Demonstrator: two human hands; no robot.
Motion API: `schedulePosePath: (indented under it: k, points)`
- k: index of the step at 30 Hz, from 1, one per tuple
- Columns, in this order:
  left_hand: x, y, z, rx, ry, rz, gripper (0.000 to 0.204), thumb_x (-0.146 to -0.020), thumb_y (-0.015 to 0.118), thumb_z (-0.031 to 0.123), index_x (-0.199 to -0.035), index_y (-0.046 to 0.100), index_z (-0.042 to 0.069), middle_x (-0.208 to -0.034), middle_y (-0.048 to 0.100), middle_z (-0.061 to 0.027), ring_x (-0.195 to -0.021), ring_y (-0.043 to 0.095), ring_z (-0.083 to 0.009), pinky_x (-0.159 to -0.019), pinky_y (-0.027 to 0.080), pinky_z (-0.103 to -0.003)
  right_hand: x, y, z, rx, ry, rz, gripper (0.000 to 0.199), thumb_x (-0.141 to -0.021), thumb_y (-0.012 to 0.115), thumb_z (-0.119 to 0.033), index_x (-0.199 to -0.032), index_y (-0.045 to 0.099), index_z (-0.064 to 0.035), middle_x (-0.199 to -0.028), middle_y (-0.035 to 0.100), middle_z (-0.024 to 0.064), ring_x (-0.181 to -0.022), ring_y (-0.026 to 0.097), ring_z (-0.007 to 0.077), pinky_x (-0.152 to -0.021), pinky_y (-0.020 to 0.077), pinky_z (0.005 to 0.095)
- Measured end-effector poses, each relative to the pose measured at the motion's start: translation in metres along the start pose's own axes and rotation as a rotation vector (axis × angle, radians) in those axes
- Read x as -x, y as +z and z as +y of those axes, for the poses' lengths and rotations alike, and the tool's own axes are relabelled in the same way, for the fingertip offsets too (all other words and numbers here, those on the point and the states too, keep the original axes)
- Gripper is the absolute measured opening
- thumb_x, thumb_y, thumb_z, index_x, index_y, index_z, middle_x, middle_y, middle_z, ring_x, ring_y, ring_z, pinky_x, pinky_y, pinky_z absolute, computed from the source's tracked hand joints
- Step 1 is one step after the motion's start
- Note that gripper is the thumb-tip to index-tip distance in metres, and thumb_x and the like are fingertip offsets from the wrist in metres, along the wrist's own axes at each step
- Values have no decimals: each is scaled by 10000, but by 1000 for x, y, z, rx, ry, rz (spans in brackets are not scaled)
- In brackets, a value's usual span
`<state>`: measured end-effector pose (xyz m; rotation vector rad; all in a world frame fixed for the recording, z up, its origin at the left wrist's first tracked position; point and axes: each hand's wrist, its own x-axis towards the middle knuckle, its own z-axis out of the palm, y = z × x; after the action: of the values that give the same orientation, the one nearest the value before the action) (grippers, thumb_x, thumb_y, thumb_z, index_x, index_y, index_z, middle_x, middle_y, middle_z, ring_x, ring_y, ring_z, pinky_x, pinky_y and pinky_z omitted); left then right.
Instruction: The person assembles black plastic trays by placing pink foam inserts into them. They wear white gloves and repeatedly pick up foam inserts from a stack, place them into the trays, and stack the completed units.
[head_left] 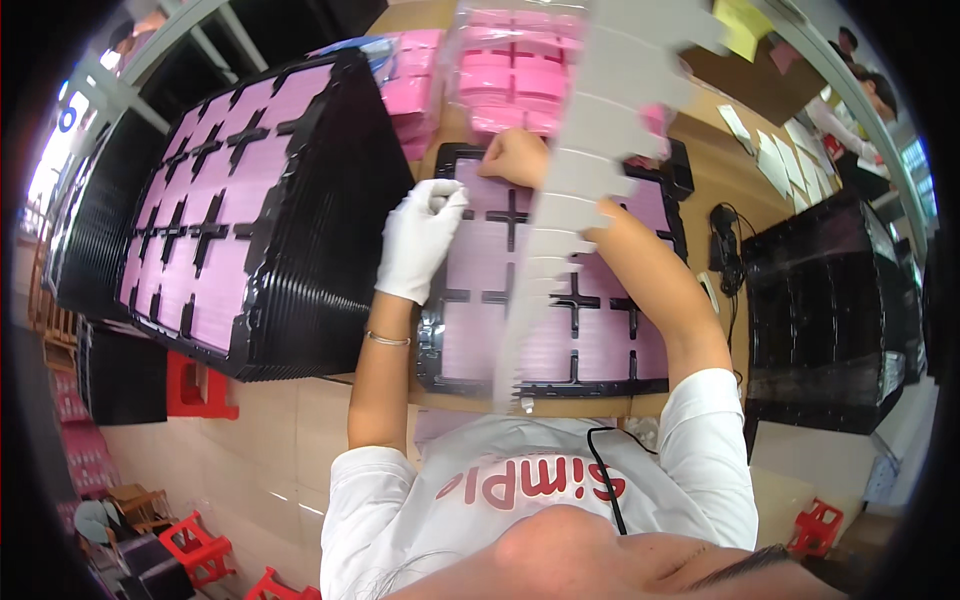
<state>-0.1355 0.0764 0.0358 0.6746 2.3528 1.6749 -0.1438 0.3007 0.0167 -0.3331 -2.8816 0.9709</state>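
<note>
Both hands point(424, 240) point(516, 158) forward, fingers curled

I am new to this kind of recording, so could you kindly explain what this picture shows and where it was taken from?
There is no machine here: a person works with their own two hands. The view comes from a fisheye camera worn on the head, looking down, so straight edges bend near the rim.

The left hand wears a white glove; the right hand is bare. Both are near the far left corner of a black divided tray containing pink pieces. It lies on a brown workbench, with plastic-wrapped pink packs beyond it and a tall stack of black trays to the left.

A pale notched strip crosses the view, hiding part of the right arm. Whether either hand's grip holds anything is unclear.
</note>
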Motion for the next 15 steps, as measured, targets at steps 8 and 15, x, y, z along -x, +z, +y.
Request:
schedulePosePath:
  k: [8, 15]
  points:
    - [8, 1, -2, 5, 143, -29, 199, -869, 698, 183, -992, 686, 27, -805, 686, -72, -728, 640, -113, -681, 503, -259, 29, -6, -12, -214, -33, 145, 166, -746, 772, -171, -818, 714, -32, -744, 688, 44, -643, 589, 91, -618, 484, 252]
    - [6, -2, -2, -109, 237, -21, 178, -864, 686, 160, -978, 684, 23, -786, 672, -93, -686, 634, -165, -663, 505, -295, 20, -4, -6, -376, -32, 80, 202, -742, 767, -148, -875, 681, -22, -820, 696, 58, -737, 628, 110, -674, 509, 267]
